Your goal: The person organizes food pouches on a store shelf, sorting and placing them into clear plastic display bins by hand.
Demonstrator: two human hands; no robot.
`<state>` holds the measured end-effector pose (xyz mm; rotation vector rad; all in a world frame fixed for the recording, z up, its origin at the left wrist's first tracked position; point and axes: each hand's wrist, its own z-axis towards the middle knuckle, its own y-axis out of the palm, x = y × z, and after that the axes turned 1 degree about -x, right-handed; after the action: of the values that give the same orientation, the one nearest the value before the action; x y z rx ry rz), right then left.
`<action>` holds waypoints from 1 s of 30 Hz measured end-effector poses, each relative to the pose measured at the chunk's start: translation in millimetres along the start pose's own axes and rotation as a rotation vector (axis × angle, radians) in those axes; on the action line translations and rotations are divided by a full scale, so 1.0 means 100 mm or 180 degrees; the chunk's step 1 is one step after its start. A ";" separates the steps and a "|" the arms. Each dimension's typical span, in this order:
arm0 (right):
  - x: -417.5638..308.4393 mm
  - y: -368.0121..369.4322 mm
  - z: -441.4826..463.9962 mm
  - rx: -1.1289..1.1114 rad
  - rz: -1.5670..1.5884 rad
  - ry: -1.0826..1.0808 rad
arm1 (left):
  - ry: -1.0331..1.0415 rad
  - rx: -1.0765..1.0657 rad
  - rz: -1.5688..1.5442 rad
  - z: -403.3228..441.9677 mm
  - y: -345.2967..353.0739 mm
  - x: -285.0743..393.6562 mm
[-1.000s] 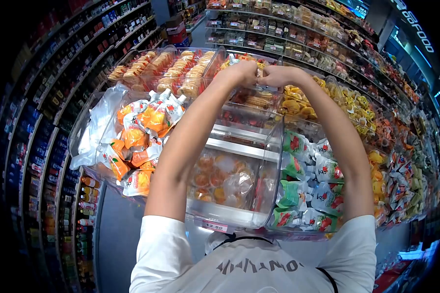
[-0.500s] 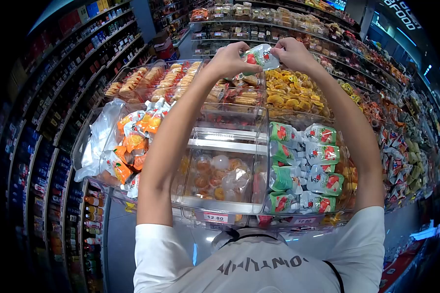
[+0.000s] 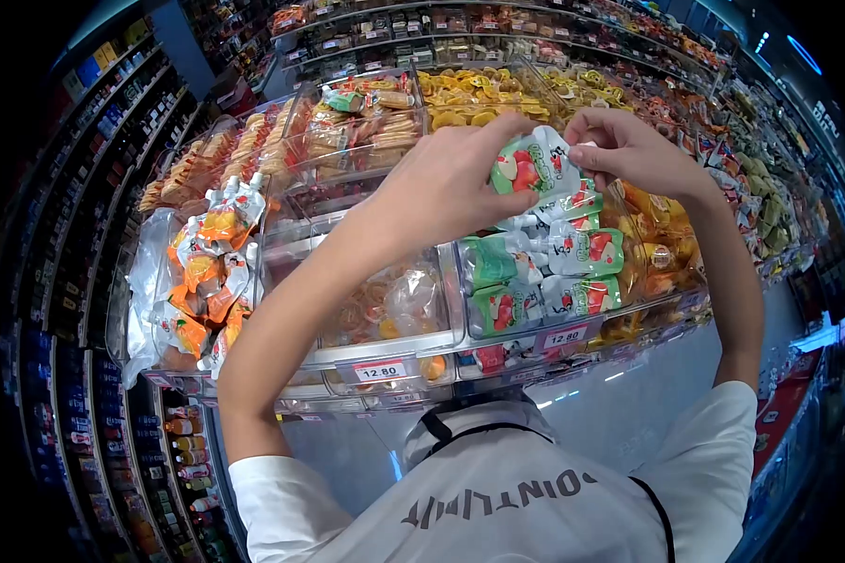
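Note:
A green-and-white spouted drink pouch (image 3: 533, 171) with red apples printed on it is held up between both hands. My left hand (image 3: 446, 178) is closed around its left side, thumb across the front and fingers behind. At the pouch's right end, my right hand (image 3: 637, 155) pinches the white spout end, its fingers curled. Right below lies a clear bin with rows of matching pouches (image 3: 582, 258). Orange-and-white spouted pouches (image 3: 216, 230) fill a bin at the left.
Between the pouch bins, a clear bin holds bagged round snacks (image 3: 394, 305). Packaged biscuits (image 3: 253, 150) and yellow snack packs (image 3: 479, 94) lie behind. Price tags (image 3: 380, 372) line the front edge. Bottle shelves (image 3: 188, 441) stand at the left.
Both hands have come lower and nearer with the pouch, which is now over the bin of matching pouches. The view has shifted. The right hand stays at the spout end.

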<state>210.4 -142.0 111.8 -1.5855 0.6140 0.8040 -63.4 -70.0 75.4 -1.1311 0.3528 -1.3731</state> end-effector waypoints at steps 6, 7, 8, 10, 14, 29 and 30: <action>0.30 0.47 -0.72 -0.0044 -0.0819 -0.0371 | -0.0495 -0.1176 -0.0633 -0.33 0.07 0.44; 0.21 0.57 -0.80 -0.0079 -0.0970 -0.0186 | -0.0307 -0.1096 -0.0530 -0.41 0.14 0.41; 0.13 0.65 -0.87 -0.0111 -0.1123 -0.0008 | -0.0117 -0.1009 -0.0420 -0.48 0.20 0.40; 0.22 0.79 -0.92 -0.0066 -0.1359 -0.0264 | -0.0022 -0.1062 -0.0100 -0.58 0.26 0.41; 0.40 0.94 -0.88 -0.0023 -0.1621 -0.0636 | 0.0452 -0.0792 0.0501 -0.76 0.39 0.39; -0.22 0.63 -0.29 -0.0320 -0.2418 -0.0507 | 0.0744 -0.1036 0.0646 -0.58 0.36 0.28; -0.28 0.56 -0.19 -0.0154 -0.2381 -0.0599 | 0.0689 -0.1057 0.0499 -0.55 0.31 0.27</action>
<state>153.2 -170.8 99.7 -1.5922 -0.1490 0.3897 -81.3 -123.7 35.6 -1.1963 0.8335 -1.3303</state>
